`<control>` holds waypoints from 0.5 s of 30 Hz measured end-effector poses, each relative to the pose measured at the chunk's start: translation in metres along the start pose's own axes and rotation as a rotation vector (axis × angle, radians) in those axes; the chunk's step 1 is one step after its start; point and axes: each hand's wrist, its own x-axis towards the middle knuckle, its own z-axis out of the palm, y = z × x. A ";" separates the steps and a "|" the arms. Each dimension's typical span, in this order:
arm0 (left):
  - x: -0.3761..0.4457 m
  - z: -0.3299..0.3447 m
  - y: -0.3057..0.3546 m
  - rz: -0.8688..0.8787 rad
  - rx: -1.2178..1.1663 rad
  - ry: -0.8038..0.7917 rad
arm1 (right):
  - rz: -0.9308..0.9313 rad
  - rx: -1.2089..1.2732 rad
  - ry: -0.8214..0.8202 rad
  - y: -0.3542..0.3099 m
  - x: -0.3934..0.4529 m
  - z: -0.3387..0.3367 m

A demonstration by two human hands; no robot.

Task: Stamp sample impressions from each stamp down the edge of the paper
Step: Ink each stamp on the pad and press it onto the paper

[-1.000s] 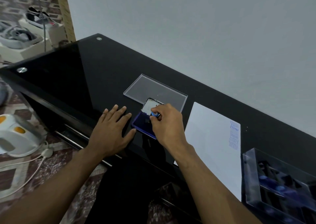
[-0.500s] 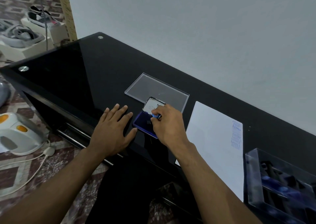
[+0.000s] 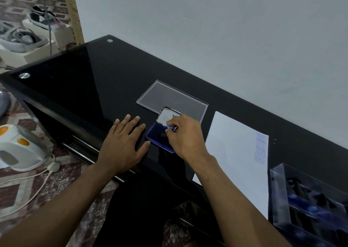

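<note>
Readable on the paper (image 3: 235, 152), in blue along its far right edge: "FRAGILE", running sideways. Below it, more blue stamped marks, too faint to read. On the ink pad lid (image 3: 165, 115), left of the paper: printed label, illegible.

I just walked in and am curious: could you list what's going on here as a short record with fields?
Right hand: pinches a small blue-handled stamp on the ink pad
Left hand: flat on the black table, thumb by the pad
Paper: blue impressions down its far edge
Stamp box: clear, at right
Clear lid: behind the pad
</note>
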 end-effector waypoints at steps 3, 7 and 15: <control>-0.001 0.000 0.001 -0.001 0.001 0.001 | -0.002 0.005 0.013 -0.001 0.000 0.001; -0.001 -0.001 0.001 -0.003 0.000 0.005 | 0.042 0.043 -0.002 0.001 0.002 -0.001; 0.000 0.000 0.000 -0.001 -0.003 -0.001 | 0.012 0.025 0.008 0.002 0.001 0.001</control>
